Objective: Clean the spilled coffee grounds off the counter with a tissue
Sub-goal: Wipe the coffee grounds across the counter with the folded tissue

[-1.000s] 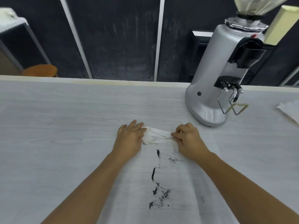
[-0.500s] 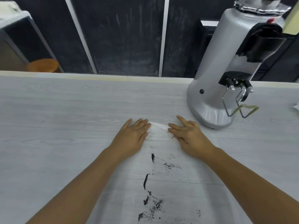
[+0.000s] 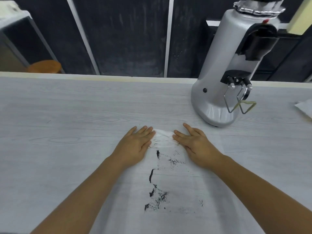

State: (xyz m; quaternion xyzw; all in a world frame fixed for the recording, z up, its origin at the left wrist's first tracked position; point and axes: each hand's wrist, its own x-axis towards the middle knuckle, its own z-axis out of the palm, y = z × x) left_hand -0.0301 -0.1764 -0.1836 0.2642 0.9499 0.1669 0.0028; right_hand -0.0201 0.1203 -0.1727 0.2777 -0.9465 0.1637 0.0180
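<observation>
Dark coffee grounds (image 3: pixel 157 196) lie in streaks and patches on the pale wood-grain counter (image 3: pixel 67 125), running from between my hands toward me. A thin white tissue (image 3: pixel 163 138) is bunched in a fold between my hands, and a faint paler sheet seems to spread from there toward me over the grounds. My left hand (image 3: pixel 135 144) lies flat, fingers straight, pressing on the fold's left end. On the right end my right hand (image 3: pixel 195 144) presses down the same way, fingers spread. Neither hand pinches the tissue.
A silver coffee grinder (image 3: pixel 219 85) with a wire fork stands on the counter just beyond my right hand. A white paper (image 3: pixel 304 108) lies at the right edge. The counter's far edge (image 3: pixel 101 77) runs in front of dark panels; a wooden stool (image 3: pixel 44 66) is behind.
Both hands went from pinching the tissue's fold with curled fingers to lying flat on it with straight fingers. The view shifted slightly closer to the counter.
</observation>
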